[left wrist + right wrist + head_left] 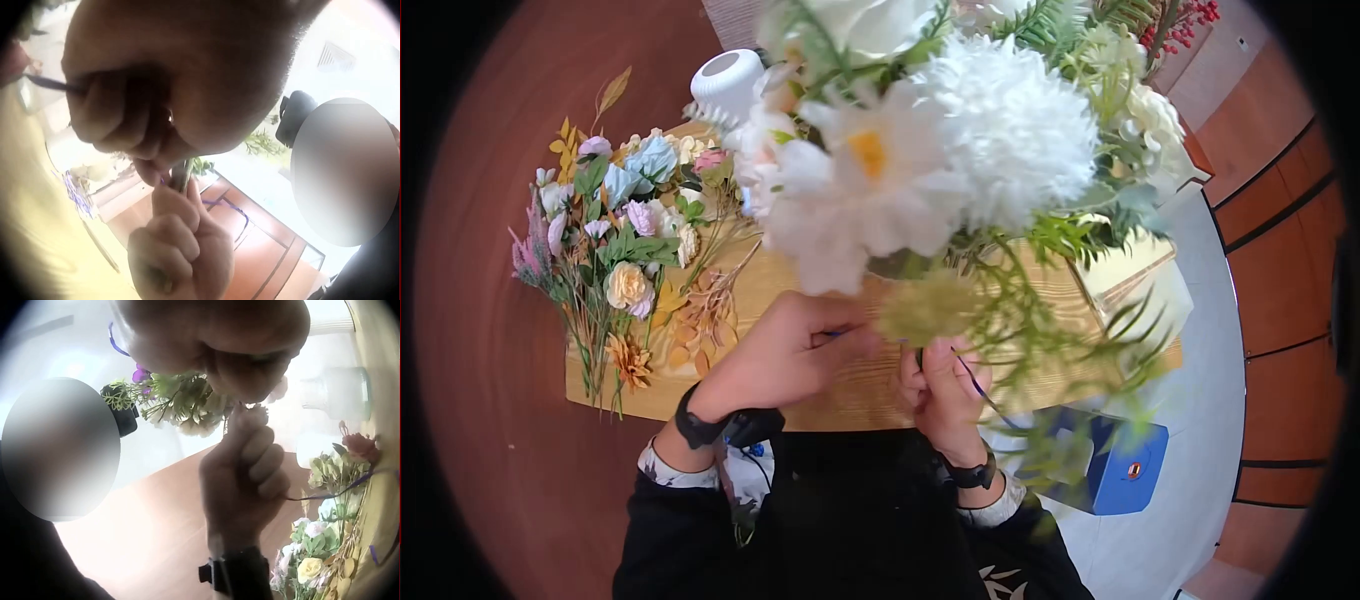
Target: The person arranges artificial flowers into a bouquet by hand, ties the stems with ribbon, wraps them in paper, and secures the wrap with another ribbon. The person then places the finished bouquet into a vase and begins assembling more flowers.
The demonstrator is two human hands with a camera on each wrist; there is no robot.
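A bouquet of white flowers with green sprigs fills the upper middle of the head view, blurred close to the camera. Below it, my left hand has curled fingers round a purple ribbon, whose end trails out of the fist in both wrist views. My right hand grips the green stems just under the bouquet, fist closed and thumb against them. The two hands meet at the stems in the left wrist view. A second length of ribbon hangs beside the right hand. The stems' lower ends are mostly hidden.
Loose flowers in several colours lie on the wooden table at left, beside orange leaves. A white ribbed vase stands at the back. Open paper lies at right; a blue box sits on the floor.
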